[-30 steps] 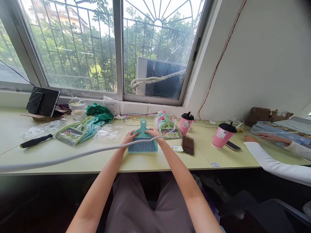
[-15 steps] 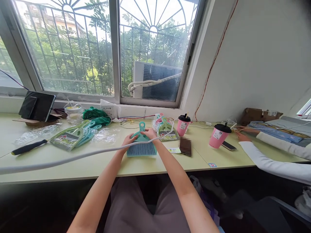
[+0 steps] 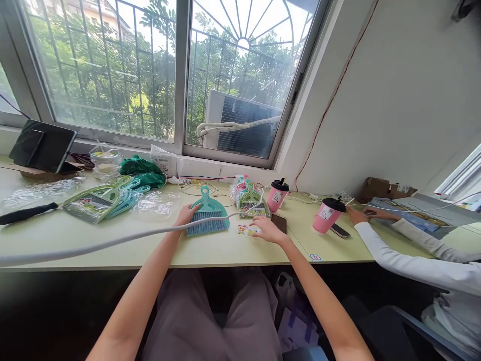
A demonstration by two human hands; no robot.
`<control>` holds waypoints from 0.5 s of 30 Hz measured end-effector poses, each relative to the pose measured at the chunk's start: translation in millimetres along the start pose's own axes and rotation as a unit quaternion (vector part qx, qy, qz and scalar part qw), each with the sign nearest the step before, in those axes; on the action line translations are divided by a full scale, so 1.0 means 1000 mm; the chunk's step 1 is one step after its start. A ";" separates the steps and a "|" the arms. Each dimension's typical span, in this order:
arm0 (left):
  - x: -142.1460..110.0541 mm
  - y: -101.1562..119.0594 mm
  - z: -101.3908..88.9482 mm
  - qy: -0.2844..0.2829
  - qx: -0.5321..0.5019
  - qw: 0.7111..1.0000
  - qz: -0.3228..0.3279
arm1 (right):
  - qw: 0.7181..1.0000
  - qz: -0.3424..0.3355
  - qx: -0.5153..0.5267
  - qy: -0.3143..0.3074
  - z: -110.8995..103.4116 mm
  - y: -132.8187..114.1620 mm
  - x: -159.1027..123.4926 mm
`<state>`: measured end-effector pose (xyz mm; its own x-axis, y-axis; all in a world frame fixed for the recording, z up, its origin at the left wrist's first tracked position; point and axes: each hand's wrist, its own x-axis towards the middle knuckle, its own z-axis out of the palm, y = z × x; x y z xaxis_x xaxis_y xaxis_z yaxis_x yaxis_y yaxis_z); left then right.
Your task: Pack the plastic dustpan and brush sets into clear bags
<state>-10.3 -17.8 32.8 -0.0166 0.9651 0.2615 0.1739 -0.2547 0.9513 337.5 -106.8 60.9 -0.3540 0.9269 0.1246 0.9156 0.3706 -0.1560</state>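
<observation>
A teal dustpan [image 3: 213, 204] with a blue-bristled hand brush [image 3: 207, 224] set in it lies on the table in front of me. My left hand [image 3: 185, 215] is closed on its left edge. To the right, my right hand [image 3: 268, 229] is at a small colourful printed card [image 3: 246, 229], thumb and fingers curved at the card's right end. The fingers partly cover the card. Just behind that hand lies a dark brown flat item [image 3: 279, 223]. Packaged dustpan sets [image 3: 250, 203] in clear plastic stand beyond the card.
More dustpan sets [image 3: 99, 203] and a black-handled tool [image 3: 28, 213] lie left. A grey-white cable [image 3: 112, 248] crosses the view. Two pink cups [image 3: 326, 216] and a phone [image 3: 340, 230] are right, near a co-worker's white sleeve [image 3: 394, 255]. A tablet [image 3: 43, 145] stands back left.
My right hand has let go of the dustpan and moved right to the card. The card has shifted left and shows a more colourful face. My left hand stays on the dustpan.
</observation>
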 end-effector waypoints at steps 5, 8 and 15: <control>-0.005 0.007 0.004 -0.007 0.012 1.000 -0.020 | 0.986 0.123 -0.023 -0.107 -0.003 0.018 -0.005; -0.010 0.010 0.005 -0.015 0.006 1.000 -0.022 | 0.985 0.104 0.013 -0.135 -0.006 0.019 0.007; -0.015 0.012 0.004 0.017 -0.012 0.996 -0.084 | 0.977 0.055 0.155 -0.135 -0.001 0.017 0.014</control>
<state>-3.5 -35.6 39.9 -0.0766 0.9918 0.1026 0.1422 -0.0910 0.9856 348.1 -87.6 61.2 -0.3330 0.9281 -0.1668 0.8641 0.2296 -0.4478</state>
